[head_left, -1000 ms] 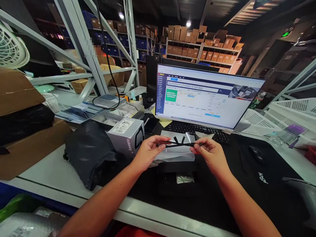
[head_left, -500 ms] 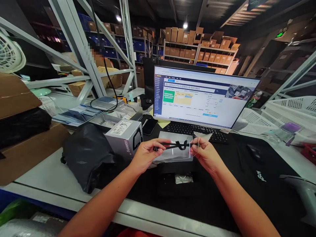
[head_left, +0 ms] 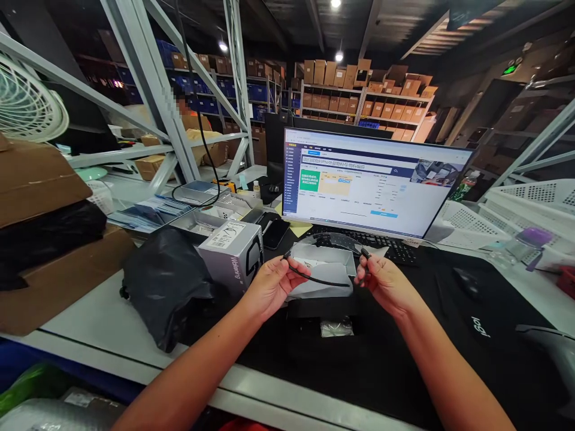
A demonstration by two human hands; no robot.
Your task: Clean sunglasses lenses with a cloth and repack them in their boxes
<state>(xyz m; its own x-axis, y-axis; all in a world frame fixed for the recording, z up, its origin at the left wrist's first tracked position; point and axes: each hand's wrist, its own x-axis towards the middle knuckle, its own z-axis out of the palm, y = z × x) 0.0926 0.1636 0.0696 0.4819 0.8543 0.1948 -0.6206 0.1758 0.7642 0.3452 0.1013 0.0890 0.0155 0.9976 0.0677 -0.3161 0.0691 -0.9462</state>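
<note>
Black eyewear arms that lay crossed between the hands half a second ago are now apart: one curves from the left hand (head_left: 272, 284) towards the right, while the clear upper edge arcs beyond it. The eyewear (head_left: 321, 280) is held up between both hands, in front of an open pale box (head_left: 323, 291). The left thumb and fingers pinch one black arm near its end; the right hand (head_left: 386, 278) pinches another black part between thumb and curled fingers. Below them, a shiny clear packet (head_left: 336, 327) lies in a dark area of the desk. Beside the left hand stands a grey printed box (head_left: 227, 260), with a black plastic bag (head_left: 166, 287) next to it. Behind are a keyboard (head_left: 399, 251) and a lit monitor (head_left: 345, 200). Off to the right, a mouse (head_left: 466, 281) rests on a black mat (head_left: 498, 365).
</note>
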